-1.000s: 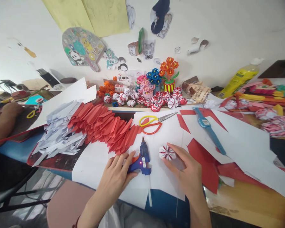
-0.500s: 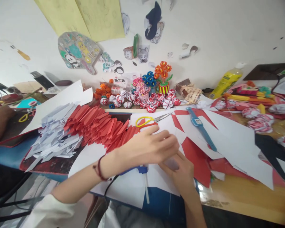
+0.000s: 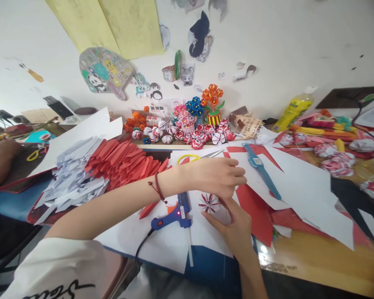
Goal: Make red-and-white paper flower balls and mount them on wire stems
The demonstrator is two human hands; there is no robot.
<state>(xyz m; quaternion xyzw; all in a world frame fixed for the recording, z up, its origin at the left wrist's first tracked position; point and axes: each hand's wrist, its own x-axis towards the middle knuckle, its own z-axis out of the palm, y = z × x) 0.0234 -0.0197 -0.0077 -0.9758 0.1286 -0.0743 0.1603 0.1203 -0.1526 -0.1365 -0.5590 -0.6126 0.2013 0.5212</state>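
A red-and-white folded paper flower (image 3: 209, 203) is gripped between the thumb and fingers of my right hand (image 3: 235, 222), just above the white paper. My left hand (image 3: 220, 176) crosses over from the left, directly above and behind the flower. Its fingers are curled closed, and what they may hold is hidden from view. Left of the flower lies a blue hot glue gun (image 3: 171, 218) with its red light on and a clear glue stick (image 3: 190, 247) protruding. Beyond my left hand, yellow-handled scissors (image 3: 188, 158) lie on the paper, partly covered.
Piles of folded white strips (image 3: 76, 174) and red strips (image 3: 121, 164) lie left. A blue watch (image 3: 262, 170) rests on paper at right. Finished paper flowers (image 3: 202, 135) line the back, near a yellow bottle (image 3: 294, 110). Another person's arm (image 3: 1, 162) shows far left.
My left hand has shifted to the right and its forearm has risen, uncovering the glue gun. The paper flower in my right hand now shows.
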